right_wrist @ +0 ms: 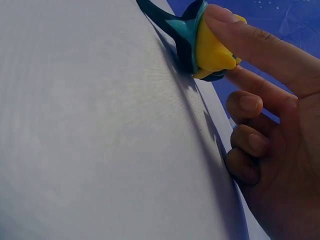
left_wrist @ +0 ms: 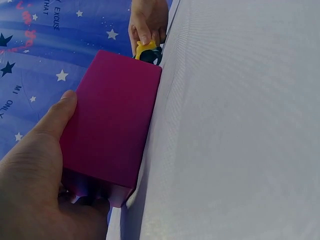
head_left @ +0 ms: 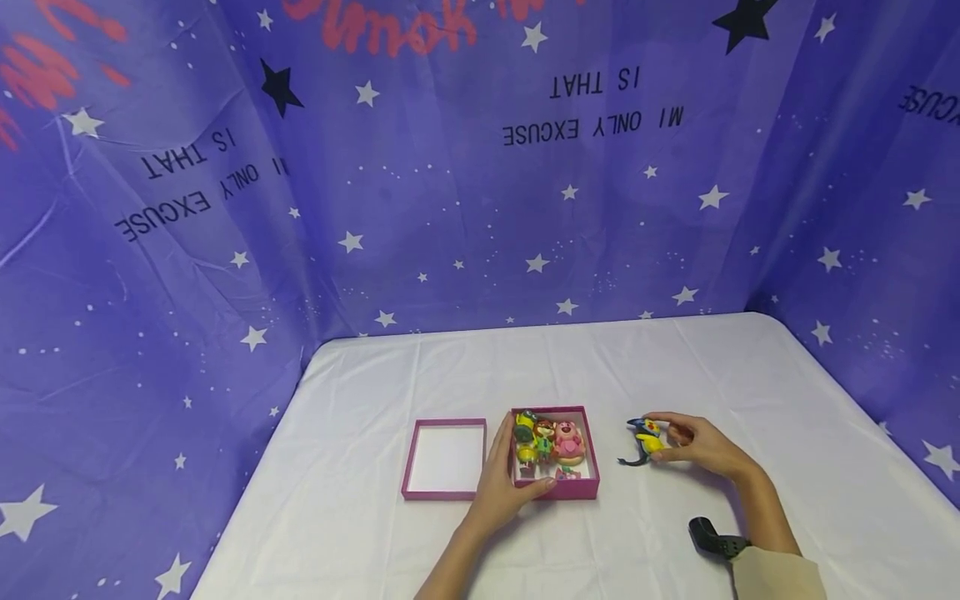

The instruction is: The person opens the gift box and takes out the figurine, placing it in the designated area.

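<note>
Head view: left hand (head_left: 504, 483) grips a magenta box (head_left: 573, 490), thumb along the near wall, fingers along the left one. Left-wrist view agrees: thumb on one face, fingers round an edge.

Box stands open side up on a white tablecloth (head_left: 337, 533). Inside, packed close: a pink bear figurine (head_left: 570, 444) on the right; a red-haired figurine (head_left: 544, 442) in green at the middle; yellow-and-green figurines (head_left: 527, 427) along the left, partly overlapping. Something small and pink at the near edge, too small to name.

Right hand (head_left: 705, 448) pinches a blue-and-yellow figurine (head_left: 651, 442) with a long dark tail, thumb and index finger clamped on it, other fingers curled inward. Figurine is outside the box, to its right, well apart from it. Cannot tell whether it touches the cloth.

Shallow magenta lid (head_left: 448, 458), white inside facing up, lies just left of the box. Black wrist device (head_left: 705, 535) and beige sleeve (head_left: 776, 575) on the right arm. Beyond the table: purple-blue curtain (head_left: 450, 208), white and black stars, upside-down lettering.
</note>
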A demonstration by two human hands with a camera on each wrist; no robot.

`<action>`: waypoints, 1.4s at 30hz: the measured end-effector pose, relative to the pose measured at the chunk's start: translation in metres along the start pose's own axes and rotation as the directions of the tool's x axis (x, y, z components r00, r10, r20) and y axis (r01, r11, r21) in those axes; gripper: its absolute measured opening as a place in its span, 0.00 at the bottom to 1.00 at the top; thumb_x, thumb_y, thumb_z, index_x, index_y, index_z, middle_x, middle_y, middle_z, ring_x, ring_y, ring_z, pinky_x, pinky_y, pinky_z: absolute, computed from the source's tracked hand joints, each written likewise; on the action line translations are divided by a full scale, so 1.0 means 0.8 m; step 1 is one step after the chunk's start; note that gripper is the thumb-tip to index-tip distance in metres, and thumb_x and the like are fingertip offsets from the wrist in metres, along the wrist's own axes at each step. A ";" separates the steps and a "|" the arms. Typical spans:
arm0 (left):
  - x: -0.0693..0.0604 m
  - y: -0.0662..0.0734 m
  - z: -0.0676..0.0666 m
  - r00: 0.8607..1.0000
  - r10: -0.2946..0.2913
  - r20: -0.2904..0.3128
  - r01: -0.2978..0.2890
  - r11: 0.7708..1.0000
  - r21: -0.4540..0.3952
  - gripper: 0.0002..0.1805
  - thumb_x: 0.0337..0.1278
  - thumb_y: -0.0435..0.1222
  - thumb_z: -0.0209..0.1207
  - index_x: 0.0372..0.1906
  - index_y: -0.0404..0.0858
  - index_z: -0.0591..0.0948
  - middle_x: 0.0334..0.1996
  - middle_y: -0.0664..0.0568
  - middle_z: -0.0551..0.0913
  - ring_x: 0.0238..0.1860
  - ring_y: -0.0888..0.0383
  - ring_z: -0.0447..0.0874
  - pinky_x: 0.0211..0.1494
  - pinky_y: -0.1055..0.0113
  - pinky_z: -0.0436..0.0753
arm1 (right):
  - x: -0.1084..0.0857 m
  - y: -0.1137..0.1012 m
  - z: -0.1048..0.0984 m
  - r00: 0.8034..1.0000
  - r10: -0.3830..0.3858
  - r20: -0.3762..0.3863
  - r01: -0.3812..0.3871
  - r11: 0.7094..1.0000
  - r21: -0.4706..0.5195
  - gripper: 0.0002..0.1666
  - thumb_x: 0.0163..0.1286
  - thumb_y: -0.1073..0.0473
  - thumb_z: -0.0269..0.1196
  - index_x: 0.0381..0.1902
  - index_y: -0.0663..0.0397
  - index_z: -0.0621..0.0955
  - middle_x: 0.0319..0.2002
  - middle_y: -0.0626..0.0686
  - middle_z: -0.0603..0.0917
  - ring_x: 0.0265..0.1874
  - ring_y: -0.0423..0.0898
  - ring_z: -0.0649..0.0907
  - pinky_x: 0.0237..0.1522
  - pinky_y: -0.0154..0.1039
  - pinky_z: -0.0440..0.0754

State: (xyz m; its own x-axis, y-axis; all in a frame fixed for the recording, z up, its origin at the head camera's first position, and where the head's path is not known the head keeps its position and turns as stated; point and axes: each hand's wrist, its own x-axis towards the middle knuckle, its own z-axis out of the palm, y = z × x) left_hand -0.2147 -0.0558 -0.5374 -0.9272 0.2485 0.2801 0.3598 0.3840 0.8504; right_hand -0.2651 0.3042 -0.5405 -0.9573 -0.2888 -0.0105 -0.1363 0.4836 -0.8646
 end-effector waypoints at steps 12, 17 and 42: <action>0.000 0.001 -0.001 1.000 0.000 0.001 0.000 1.000 0.000 0.59 0.42 0.52 0.68 0.73 0.43 0.43 0.72 0.52 0.45 0.71 0.49 0.44 0.68 0.47 0.52 | -0.001 -0.005 -0.001 0.999 -0.028 0.035 0.029 0.999 -0.028 0.39 0.47 0.56 0.74 0.58 0.59 0.72 0.26 0.54 0.67 0.23 0.39 0.66 0.24 0.36 0.64; 0.000 0.001 0.000 1.000 0.009 0.003 -0.009 1.000 -0.007 0.59 0.42 0.51 0.68 0.73 0.43 0.43 0.72 0.51 0.45 0.71 0.49 0.43 0.68 0.47 0.52 | -0.005 -0.009 -0.005 0.997 -0.071 0.041 0.072 0.997 -0.017 0.43 0.47 0.58 0.74 0.60 0.64 0.68 0.26 0.57 0.68 0.23 0.40 0.66 0.24 0.37 0.65; 0.000 0.000 -0.001 1.000 -0.002 0.002 0.002 1.000 -0.010 0.59 0.42 0.52 0.68 0.73 0.44 0.43 0.72 0.52 0.45 0.71 0.49 0.44 0.68 0.48 0.53 | 0.018 -0.137 0.044 0.957 -0.282 -0.063 0.287 0.953 0.093 0.30 0.53 0.65 0.70 0.55 0.60 0.74 0.10 0.47 0.55 0.10 0.34 0.55 0.07 0.33 0.55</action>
State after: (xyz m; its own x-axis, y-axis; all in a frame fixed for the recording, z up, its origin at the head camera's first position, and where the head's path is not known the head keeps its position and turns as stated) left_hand -0.2146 -0.0563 -0.5369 -0.9276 0.2495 0.2780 0.3573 0.3755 0.8552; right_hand -0.2547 0.2181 -0.4639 -0.8942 -0.3607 0.2651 -0.3807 0.3011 -0.8743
